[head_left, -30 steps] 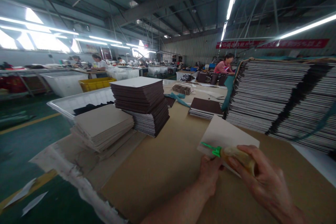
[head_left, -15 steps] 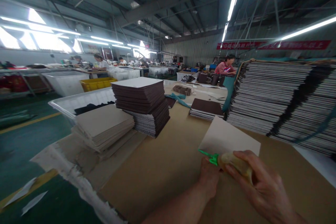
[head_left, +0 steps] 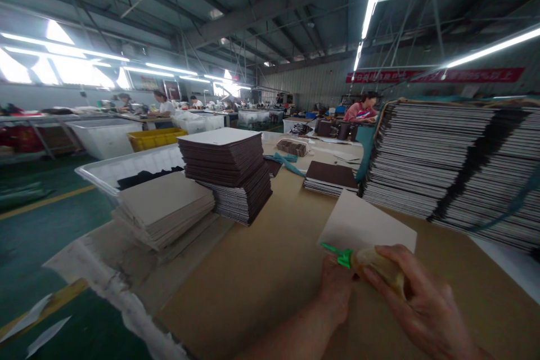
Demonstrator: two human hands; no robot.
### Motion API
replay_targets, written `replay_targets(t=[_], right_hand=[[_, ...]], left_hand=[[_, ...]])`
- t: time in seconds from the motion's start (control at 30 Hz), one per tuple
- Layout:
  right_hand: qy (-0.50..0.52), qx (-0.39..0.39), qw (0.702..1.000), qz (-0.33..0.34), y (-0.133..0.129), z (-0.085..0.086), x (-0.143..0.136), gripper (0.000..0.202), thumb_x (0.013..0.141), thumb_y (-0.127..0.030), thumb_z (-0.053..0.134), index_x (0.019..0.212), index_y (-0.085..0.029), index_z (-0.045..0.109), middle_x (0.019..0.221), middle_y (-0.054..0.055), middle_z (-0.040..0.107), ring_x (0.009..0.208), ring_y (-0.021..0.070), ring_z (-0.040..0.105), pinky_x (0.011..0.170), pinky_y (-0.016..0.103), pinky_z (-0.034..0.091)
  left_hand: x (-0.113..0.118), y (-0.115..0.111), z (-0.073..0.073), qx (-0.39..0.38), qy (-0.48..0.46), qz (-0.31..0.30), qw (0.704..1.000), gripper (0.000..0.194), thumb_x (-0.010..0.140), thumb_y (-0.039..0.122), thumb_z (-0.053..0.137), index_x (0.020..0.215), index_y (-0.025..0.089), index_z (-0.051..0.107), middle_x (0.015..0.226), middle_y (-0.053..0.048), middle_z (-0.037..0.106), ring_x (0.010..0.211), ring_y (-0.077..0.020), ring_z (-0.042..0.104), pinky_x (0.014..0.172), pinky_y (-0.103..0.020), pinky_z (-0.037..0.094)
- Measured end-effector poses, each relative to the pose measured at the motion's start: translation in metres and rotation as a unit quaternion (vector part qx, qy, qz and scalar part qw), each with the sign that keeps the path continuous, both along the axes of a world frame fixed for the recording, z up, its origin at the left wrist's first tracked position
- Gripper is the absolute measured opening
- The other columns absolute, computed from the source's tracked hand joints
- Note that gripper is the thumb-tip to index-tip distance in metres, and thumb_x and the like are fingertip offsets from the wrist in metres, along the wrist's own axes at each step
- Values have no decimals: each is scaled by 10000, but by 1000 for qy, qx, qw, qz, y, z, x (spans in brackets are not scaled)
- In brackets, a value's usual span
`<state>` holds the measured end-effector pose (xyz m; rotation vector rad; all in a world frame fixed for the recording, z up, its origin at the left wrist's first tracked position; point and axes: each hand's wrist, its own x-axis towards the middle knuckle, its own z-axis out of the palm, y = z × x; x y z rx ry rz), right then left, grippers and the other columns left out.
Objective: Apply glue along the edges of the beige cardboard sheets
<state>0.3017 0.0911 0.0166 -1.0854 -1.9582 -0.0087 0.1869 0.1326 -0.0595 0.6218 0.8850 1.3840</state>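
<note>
A pale board (head_left: 367, 225) lies at an angle on the brown-covered table. My right hand (head_left: 415, 287) is wrapped round a yellowish squeeze bottle (head_left: 379, 267) with a green nozzle, which points left over the near left edge of the board. Just below the nozzle, my left hand (head_left: 335, 281) is at the near edge of the board; its fingers are mostly hidden under the nozzle and bottle, so its grip cannot be made out.
Dark and pale boards form a tall stack (head_left: 228, 169), beside a lower pale pile (head_left: 166, 202). A small dark-topped stack (head_left: 331, 177) lies ahead. Large bundled boards (head_left: 434, 152) rise at right. A person (head_left: 360, 109) in pink is farther back.
The view has shifted slightly. Both hands, the bottle and the board hold nearly the same places relative to one another.
</note>
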Motion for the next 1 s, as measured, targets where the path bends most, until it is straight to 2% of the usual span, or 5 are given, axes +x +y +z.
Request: replay_targets(t=[0.33,0.47,0.7,0.87,1.0], right_hand=[[1,8,1000,13,1,-3,1,275,959,-487,480,1088,-247,518,948,6,595,443,100,502,408,243,425],[2,16,1000,-7,2,-3,2,289,953,-488,494,1098,-239,514,963,12,595,447,102,505,449,252,442],[3,15,1000,13,4,-6,3,298,950,-478,495,1103,-224,515,1001,42,565,800,177,615,605,245,502],[-4,7,1000,30,4,-4,2,282,951,-461,507,1114,-232,505,979,27,562,623,129,571,538,231,484],[-4,-2,1000,23,4,-1,1,291,947,-485,500,1101,-237,509,979,31,563,705,157,598,572,243,496]], left_hand=[[0,1,3,-31,-8,6,999,214,642,272,708,816,186,617,714,-4,637,656,-151,550,629,-272,409],[0,1,5,-56,33,-2,998,221,591,257,750,747,169,619,697,-17,633,692,-171,562,655,-282,416],[0,2,-2,-18,21,-16,999,204,601,312,743,706,168,643,694,-33,636,701,-188,564,671,-308,423],[0,4,-6,-35,8,12,999,227,581,279,738,761,182,640,702,-15,629,681,-170,541,638,-289,398],[0,1,0,3,15,-18,1000,219,579,309,745,703,158,645,667,-26,607,641,-158,516,624,-286,382]])
